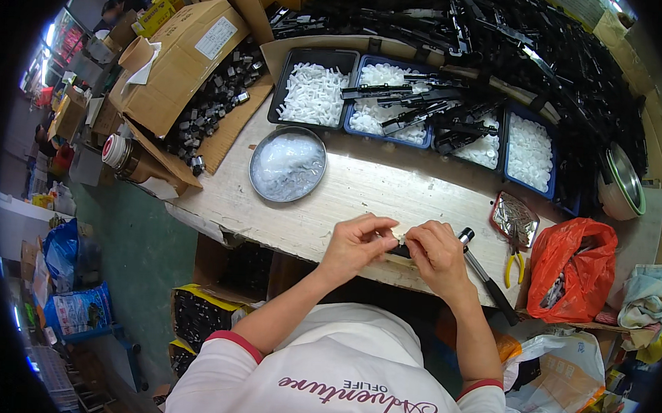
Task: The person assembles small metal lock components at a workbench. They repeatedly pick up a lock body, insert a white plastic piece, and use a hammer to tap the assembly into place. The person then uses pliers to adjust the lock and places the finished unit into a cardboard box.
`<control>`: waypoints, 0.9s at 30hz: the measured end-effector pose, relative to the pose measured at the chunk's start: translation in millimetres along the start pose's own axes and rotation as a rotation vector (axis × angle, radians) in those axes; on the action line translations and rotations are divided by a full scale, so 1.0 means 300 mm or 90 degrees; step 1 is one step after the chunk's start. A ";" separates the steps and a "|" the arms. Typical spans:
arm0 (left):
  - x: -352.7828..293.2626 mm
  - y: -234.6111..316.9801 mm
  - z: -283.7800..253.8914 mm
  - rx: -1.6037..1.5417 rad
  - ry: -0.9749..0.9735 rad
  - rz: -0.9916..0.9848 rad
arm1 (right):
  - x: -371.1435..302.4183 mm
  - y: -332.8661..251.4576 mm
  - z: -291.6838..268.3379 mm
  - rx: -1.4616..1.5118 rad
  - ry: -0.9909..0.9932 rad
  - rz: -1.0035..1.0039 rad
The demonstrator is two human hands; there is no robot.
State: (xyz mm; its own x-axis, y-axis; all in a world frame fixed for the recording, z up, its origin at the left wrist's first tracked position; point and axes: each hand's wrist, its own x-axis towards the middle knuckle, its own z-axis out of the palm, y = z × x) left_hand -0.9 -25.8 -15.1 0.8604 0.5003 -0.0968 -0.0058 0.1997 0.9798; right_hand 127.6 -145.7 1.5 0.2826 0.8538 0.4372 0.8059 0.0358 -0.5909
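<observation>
Near the front edge of the workbench (361, 184), my left hand (353, 246) and my right hand (439, 257) are close together, both with fingers pinched. A small whitish piece (399, 237) shows between the fingertips; its exact kind is too small to make out. A dark part lies just under the fingers, mostly hidden. Right beside my right hand lies a hammer (488, 278) with a black handle, its head toward the bench middle. To the left, a round metal dish (255, 175) holds a whitish, grease-like mass and small metal bits.
Bins of white plastic parts (312, 93) line the back, black metal assemblies (424, 111) lying across some. A cardboard box (182, 67) spills metal pieces at left. On the right are a tray of metal pins (514, 217), yellow-handled pliers (515, 269) and a red bag (576, 265).
</observation>
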 end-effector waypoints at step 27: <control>0.087 0.008 0.009 0.711 -0.135 0.062 | -0.015 0.053 0.017 -0.066 -0.056 0.026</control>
State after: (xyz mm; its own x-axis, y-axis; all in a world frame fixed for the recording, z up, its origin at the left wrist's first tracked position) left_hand 23.0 -14.4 -14.7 0.9505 0.2991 -0.0845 0.2883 -0.7466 0.5996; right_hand 136.6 -146.3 -13.3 0.2737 0.8957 0.3504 0.8450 -0.0499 -0.5325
